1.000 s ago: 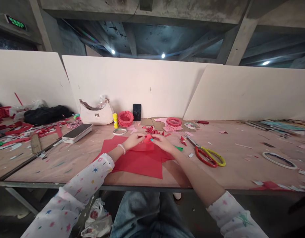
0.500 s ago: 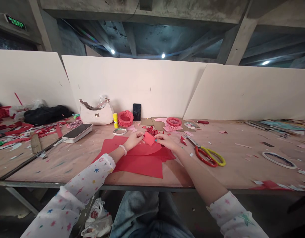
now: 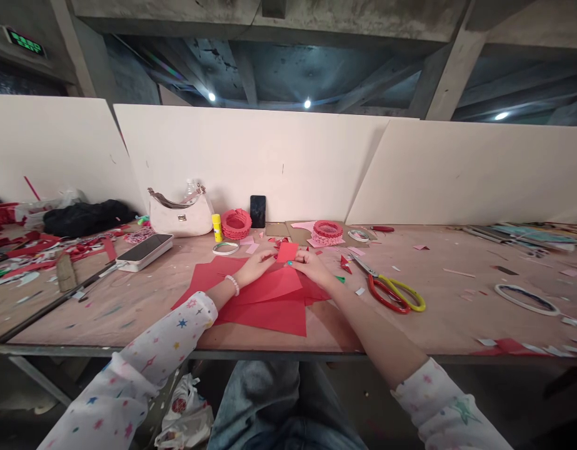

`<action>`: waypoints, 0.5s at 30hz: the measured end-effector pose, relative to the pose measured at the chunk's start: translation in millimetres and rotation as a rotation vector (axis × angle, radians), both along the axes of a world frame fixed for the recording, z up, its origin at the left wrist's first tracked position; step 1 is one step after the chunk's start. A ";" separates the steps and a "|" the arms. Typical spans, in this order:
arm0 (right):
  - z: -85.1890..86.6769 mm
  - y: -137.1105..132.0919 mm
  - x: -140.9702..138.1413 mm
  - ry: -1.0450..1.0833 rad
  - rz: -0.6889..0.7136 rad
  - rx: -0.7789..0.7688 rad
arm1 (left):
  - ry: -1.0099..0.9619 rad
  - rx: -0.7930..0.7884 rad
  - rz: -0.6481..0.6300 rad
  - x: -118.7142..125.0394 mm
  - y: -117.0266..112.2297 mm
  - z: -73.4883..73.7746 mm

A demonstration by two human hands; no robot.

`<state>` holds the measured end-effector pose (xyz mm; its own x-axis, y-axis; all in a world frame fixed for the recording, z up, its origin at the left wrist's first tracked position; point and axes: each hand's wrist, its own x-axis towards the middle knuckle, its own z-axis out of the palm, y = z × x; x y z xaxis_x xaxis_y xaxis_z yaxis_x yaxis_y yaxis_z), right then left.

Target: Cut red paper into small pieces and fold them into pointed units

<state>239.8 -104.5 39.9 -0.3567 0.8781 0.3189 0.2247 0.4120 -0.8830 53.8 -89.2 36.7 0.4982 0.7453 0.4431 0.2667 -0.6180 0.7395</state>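
Note:
A small red paper piece (image 3: 287, 252) stands squarely between my two hands, above the larger red sheets (image 3: 269, 315) on the table. My right hand (image 3: 312, 266) pinches its right side and lower corner, thumb in front. At its left edge, my left hand (image 3: 256, 267) has its fingers curled together against the paper. Folded red paper pieces (image 3: 277, 241) lie just behind, partly hidden by the small piece. To the right of my right hand rest scissors (image 3: 395, 294) with one red and one yellow handle, and a folded red piece (image 3: 345, 264).
Along the back stand a pale handbag (image 3: 181, 212), a yellow glue stick (image 3: 217, 228), red paper rings (image 3: 236, 224) and a dark phone (image 3: 257, 211). A white phone-like device (image 3: 145, 252) lies left. A tape roll (image 3: 527, 300) lies right. White boards (image 3: 250, 162) wall the far edge.
The small red paper has turned from a slanted position to an upright, square one and moved slightly up. Both hands have shifted their fingers along its sides.

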 end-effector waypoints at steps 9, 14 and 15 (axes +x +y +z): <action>-11.0 5.7 -0.2 0.166 -0.180 -0.076 | 0.044 -0.195 -0.143 4.5 3.4 -13.3; -10.9 7.8 0.2 0.341 -0.248 -0.198 | 0.089 -0.136 -0.063 2.9 6.0 -12.6; -9.7 7.6 0.4 0.364 -0.255 -0.205 | 0.101 -0.128 -0.052 2.3 5.6 -11.7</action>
